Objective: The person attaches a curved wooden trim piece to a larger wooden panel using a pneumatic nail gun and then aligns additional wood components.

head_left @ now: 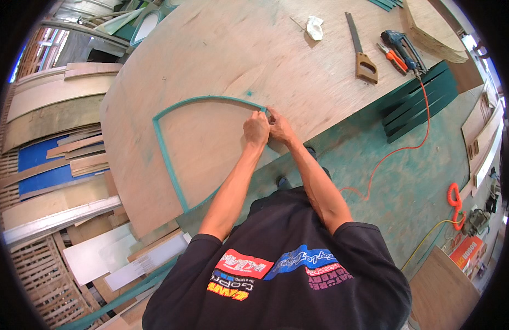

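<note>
Black shirt point(210, 308) foremost, two arms point(231, 190) converge, left hand point(257, 130) and right hand point(280, 127) closed together on one green frame point(168, 163) near the bench's point(315, 71) edge.

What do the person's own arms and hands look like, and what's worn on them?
Both the left hand and right hand are bare, with no gloves or watch visible. The forearms are uncovered. The black T-shirt has short, plain sleeves and red, blue, pink, purple and yellow prints across its body.
</note>
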Demonstrator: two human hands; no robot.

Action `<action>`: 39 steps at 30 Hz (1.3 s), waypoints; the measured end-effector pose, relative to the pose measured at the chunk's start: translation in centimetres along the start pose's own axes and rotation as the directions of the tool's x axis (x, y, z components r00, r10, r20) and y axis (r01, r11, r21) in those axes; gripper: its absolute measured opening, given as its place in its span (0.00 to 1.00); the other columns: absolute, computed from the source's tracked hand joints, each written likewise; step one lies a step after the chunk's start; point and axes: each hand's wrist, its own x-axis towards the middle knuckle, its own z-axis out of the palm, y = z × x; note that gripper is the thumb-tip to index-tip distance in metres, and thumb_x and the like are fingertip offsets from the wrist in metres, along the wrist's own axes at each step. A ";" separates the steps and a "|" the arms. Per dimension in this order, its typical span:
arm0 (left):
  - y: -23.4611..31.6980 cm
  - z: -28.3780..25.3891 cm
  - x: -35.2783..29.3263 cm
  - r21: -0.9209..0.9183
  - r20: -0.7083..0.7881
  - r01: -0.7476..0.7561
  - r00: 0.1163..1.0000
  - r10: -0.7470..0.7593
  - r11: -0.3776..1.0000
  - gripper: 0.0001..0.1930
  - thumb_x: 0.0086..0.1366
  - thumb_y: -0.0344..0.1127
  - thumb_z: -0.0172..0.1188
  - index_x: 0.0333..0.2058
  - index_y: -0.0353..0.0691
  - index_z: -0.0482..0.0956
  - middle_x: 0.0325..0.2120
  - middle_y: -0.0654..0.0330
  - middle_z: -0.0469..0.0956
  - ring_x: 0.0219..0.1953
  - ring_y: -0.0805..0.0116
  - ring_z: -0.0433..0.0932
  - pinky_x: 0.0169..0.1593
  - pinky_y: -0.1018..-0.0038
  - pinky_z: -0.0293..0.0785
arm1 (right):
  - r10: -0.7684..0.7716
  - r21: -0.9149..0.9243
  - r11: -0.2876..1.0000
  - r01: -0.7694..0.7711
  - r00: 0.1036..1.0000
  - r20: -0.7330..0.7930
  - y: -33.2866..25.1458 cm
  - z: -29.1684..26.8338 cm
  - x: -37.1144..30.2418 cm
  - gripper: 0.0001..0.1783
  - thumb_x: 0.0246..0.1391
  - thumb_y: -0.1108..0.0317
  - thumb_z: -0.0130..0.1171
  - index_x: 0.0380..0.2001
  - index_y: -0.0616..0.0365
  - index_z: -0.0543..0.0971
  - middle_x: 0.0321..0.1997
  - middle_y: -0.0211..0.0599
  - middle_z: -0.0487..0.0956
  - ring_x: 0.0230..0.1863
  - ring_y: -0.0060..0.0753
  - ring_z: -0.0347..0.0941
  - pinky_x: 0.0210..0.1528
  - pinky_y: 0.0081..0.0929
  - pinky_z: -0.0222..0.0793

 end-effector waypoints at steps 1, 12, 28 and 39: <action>-0.2 0.0 0.1 -0.010 0.081 0.004 0.997 -0.003 1.000 0.12 0.65 0.35 0.59 0.28 0.33 0.83 0.30 0.44 0.82 0.31 0.46 0.84 0.35 0.55 0.81 | 0.047 -0.038 0.998 -0.046 0.999 0.016 -0.2 -0.5 0.0 0.51 0.51 0.63 0.75 0.73 0.65 0.61 0.39 0.40 0.82 0.41 0.27 0.76 0.45 0.30 0.75; 0.9 -0.4 1.2 0.001 0.068 -0.018 0.998 0.018 1.000 0.11 0.65 0.31 0.58 0.29 0.30 0.84 0.29 0.42 0.81 0.34 0.44 0.83 0.39 0.54 0.81 | -0.092 0.067 0.994 0.087 0.994 0.066 4.3 -0.6 2.8 0.47 0.49 0.58 0.73 0.70 0.56 0.64 0.39 0.42 0.81 0.38 0.34 0.75 0.43 0.35 0.74; -1.9 1.0 -1.3 -0.132 -0.136 -0.112 0.986 0.094 0.985 0.06 0.66 0.29 0.62 0.37 0.33 0.83 0.30 0.48 0.79 0.31 0.44 0.82 0.33 0.54 0.78 | -0.067 0.039 0.997 0.064 0.996 0.054 3.7 0.7 2.8 0.37 0.61 0.61 0.66 0.70 0.56 0.67 0.30 0.40 0.79 0.32 0.28 0.73 0.32 0.31 0.70; -1.4 1.7 -0.9 -0.120 -0.208 -0.137 0.972 0.110 0.983 0.08 0.69 0.30 0.60 0.33 0.31 0.83 0.27 0.48 0.77 0.29 0.46 0.80 0.32 0.54 0.76 | -0.120 0.001 0.993 0.120 0.993 0.013 5.3 0.6 4.4 0.35 0.59 0.61 0.66 0.68 0.56 0.69 0.28 0.40 0.78 0.29 0.29 0.71 0.32 0.32 0.68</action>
